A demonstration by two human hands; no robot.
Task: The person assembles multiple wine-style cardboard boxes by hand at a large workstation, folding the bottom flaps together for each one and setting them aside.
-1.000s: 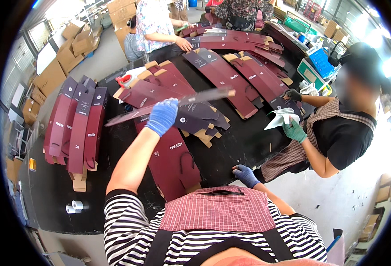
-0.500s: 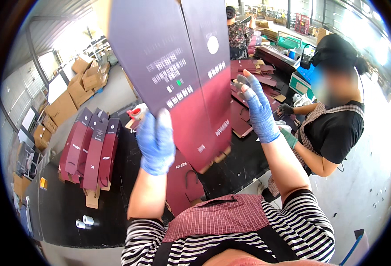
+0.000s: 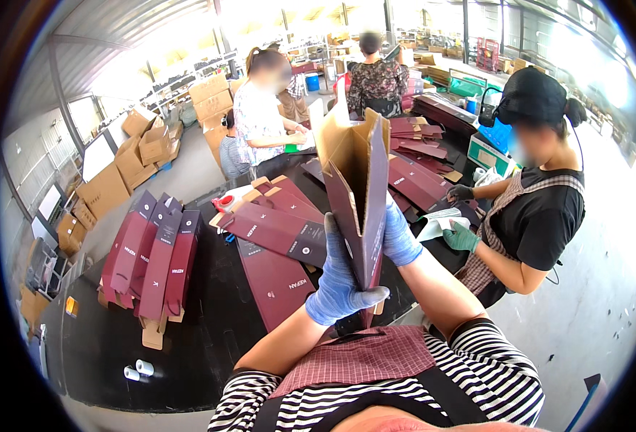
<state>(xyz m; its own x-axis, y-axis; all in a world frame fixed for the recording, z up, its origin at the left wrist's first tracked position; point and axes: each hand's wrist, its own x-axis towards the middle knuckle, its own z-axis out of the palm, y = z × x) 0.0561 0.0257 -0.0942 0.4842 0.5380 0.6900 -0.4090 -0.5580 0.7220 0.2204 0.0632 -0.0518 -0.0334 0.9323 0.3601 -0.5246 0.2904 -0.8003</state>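
Note:
A maroon and dark purple cardboard box (image 3: 357,223) stands upright before my chest, its brown flaps raised and its top open. My left hand (image 3: 339,284), in a blue and grey work glove, is closed on its left side, with the thumb across the near edge. At the right side my right hand (image 3: 399,234), gloved alike, presses on the box; its fingers are partly hidden behind the cardboard. Below and to the left, a flat maroon box (image 3: 267,281) lies on the black table (image 3: 210,353). Another flat box (image 3: 278,232) rests across it.
Several folded boxes (image 3: 152,255) stack at the left. Two white rolls (image 3: 144,367) lie near the table's front edge, and a red and white tape roll (image 3: 224,203) sits farther back. On the right a co-worker (image 3: 538,209) holds white paper (image 3: 440,225). Other people stand beyond the table.
The box has turned from showing its broad printed face to showing its open top and edge. My left hand moved right and my right hand moved in to grip it.

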